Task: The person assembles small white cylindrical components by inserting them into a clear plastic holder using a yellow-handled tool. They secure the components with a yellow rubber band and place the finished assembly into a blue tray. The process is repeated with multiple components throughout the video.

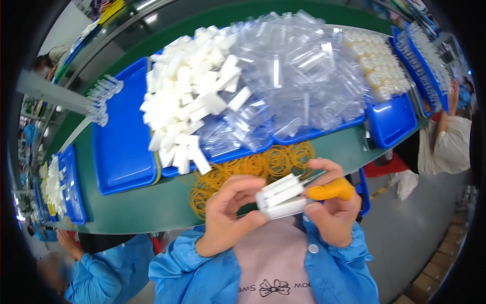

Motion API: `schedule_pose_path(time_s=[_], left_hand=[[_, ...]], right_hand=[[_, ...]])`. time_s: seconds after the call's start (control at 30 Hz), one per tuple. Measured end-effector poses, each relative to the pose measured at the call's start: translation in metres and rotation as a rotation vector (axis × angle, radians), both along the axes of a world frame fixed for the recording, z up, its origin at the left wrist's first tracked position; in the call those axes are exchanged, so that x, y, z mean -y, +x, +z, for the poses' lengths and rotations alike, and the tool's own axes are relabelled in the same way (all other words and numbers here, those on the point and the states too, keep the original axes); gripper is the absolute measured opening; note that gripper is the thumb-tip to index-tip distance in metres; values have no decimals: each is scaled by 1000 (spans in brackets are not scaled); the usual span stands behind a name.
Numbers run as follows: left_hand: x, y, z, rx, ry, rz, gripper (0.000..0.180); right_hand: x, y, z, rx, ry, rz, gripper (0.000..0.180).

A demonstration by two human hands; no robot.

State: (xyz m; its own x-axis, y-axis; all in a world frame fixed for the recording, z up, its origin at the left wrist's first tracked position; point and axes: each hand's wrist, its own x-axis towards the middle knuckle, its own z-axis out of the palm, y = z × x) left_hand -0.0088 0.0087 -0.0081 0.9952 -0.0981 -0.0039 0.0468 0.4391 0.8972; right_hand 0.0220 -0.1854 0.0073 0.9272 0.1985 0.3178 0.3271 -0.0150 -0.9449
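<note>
The largest thing is the green table point(131, 212), which curves across the view. On it there is a wide heap of clear sleeves point(309, 76). At the left stands a blue tray point(124, 157), and between the two is a pile of white blocks point(185, 86). The person's shirt point(266, 248) is pale; at its lower part dark letters run upside down on both sides of a drawn bow point(274, 288). Yellow bands point(253, 164) lie along the table's near edge. The left hand point(228, 218) is clamped on the left end of the held blocks point(283, 196), in front of the shirt; the right hand point(334, 215) grips their right end. One right finger wears an orange cot point(331, 190).
</note>
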Motion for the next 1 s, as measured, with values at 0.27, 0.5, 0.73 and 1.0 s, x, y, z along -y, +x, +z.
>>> schedule_pose_path(time_s=[0.27, 0.5, 0.73, 1.0], left_hand=[[-6, 0, -12, -57, -4, -16, 54], [0, 4, -4, -157, -125, 31, 62], [-1, 5, -2, -158, -144, 17, 59], [-3, 5, -11, -34, 85, -79, 60]], right_hand=[[44, 16, 5, -89, -184, -214, 33], [112, 41, -66, 204, -1044, -799, 29], [93, 34, -68, 217, -710, -674, 20], [41, 8, -7, -252, 205, -307, 20]])
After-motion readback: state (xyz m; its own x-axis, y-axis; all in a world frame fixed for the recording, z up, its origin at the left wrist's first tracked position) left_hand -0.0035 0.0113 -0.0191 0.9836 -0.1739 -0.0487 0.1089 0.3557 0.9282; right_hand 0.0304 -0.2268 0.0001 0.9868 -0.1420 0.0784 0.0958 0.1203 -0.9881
